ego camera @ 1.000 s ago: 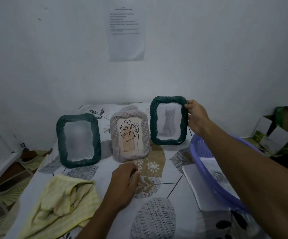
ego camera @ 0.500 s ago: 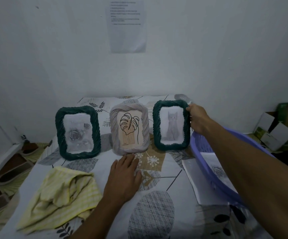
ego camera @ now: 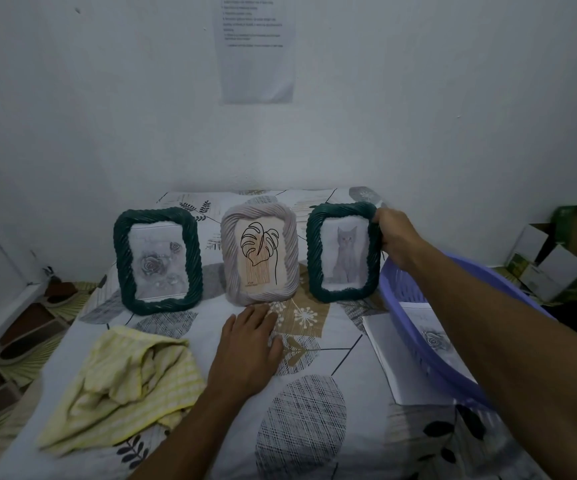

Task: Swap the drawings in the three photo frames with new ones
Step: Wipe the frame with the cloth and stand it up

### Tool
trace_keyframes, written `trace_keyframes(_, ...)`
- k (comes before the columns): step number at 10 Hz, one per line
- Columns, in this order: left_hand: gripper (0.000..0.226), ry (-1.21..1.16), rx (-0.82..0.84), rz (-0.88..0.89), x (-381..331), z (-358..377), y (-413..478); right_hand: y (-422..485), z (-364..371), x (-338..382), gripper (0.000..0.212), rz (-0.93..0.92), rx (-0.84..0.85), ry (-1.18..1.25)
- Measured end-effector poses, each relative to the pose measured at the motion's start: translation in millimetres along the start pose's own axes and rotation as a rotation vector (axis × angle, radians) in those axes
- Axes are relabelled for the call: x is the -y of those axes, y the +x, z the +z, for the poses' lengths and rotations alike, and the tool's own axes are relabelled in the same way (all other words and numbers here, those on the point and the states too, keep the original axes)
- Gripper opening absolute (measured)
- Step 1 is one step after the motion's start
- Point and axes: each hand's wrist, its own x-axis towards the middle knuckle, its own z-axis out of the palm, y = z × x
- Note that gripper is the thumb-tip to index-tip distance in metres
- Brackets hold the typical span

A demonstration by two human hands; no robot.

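Three photo frames stand upright in a row on the patterned cloth. The left green frame [ego camera: 158, 259] shows a grey rose drawing. In the middle, a pale frame [ego camera: 259, 252] holds a line-drawn leaf. The right green frame [ego camera: 344, 252] carries a grey cat picture. My right hand [ego camera: 396, 237] grips that frame's upper right corner. My left hand [ego camera: 250, 342] lies flat on the cloth just in front of the pale frame, fingers spread, holding nothing.
A purple plastic basket [ego camera: 415, 327] sits at the right with a rose drawing [ego camera: 434, 336] inside and white paper sheets [ego camera: 389, 362] under it. A crumpled yellow cloth [ego camera: 124, 382] lies front left. Cardboard boxes [ego camera: 557, 258] stand far right. The wall is close behind the frames.
My right hand has lowered the cat frame from the air onto the cloth beside the pale frame. My left hand flattened out on the cloth.
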Motion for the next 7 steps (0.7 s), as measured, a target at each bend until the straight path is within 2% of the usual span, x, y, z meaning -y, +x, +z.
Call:
trace_keyframes(1,0.05,0.005,-0.004,0.0,0.0,0.4,0.8,-9.6,1.1,2.7,0.015,-0.067,-0.003,-0.033)
trace_keyframes(3,0.048,-0.008,-0.022,0.003,0.6,0.5,0.5,-3.5,2.9,-0.2,0.025,-0.189,-0.037,-0.03)
trace_keyframes(7,0.045,-0.004,-0.037,0.009,1.0,1.2,1.1,0.0,7.6,-4.0,0.028,-0.157,-0.074,0.02)
